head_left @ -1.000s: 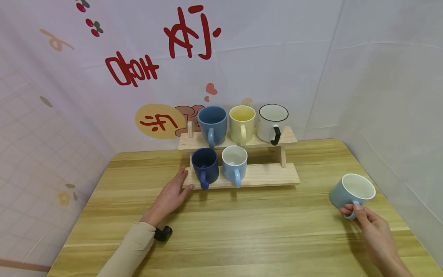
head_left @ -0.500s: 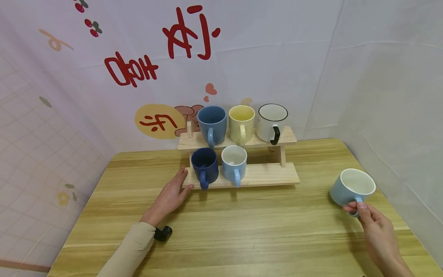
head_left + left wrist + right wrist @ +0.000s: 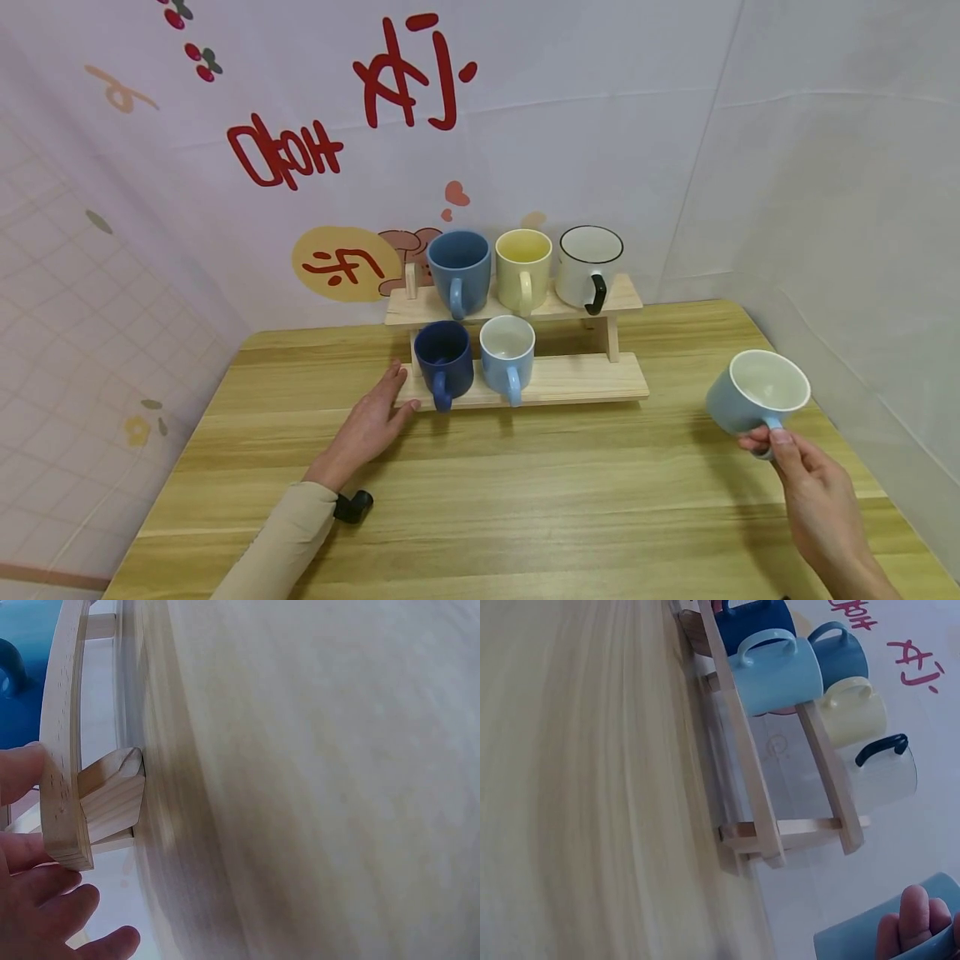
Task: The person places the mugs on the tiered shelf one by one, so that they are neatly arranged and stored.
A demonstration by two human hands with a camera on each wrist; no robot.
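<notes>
A light blue mug (image 3: 750, 396) with a white inside is raised above the table at the right. My right hand (image 3: 821, 492) pinches its handle between thumb and fingers; in the right wrist view only part of the mug (image 3: 862, 934) and fingertips show. My left hand (image 3: 367, 429) rests at the left end of the lower board of a two-tier wooden shelf (image 3: 585, 379). In the left wrist view the thumb (image 3: 19, 772) touches that board, with the fingers spread around its end. Beside this hand, on the lower board, stand a dark blue mug (image 3: 444, 358) and a light blue mug (image 3: 506, 354).
On the upper board stand a blue mug (image 3: 460, 271), a yellow mug (image 3: 523, 267) and a white mug (image 3: 588, 267) with a black handle. Bare board shows right of the lower mugs. A printed white cloth (image 3: 600, 158) hangs behind the wooden table (image 3: 525, 500).
My right hand has lifted the light blue mug, moving it up and slightly to the left in the head view. My left hand and the shelf have stayed put.
</notes>
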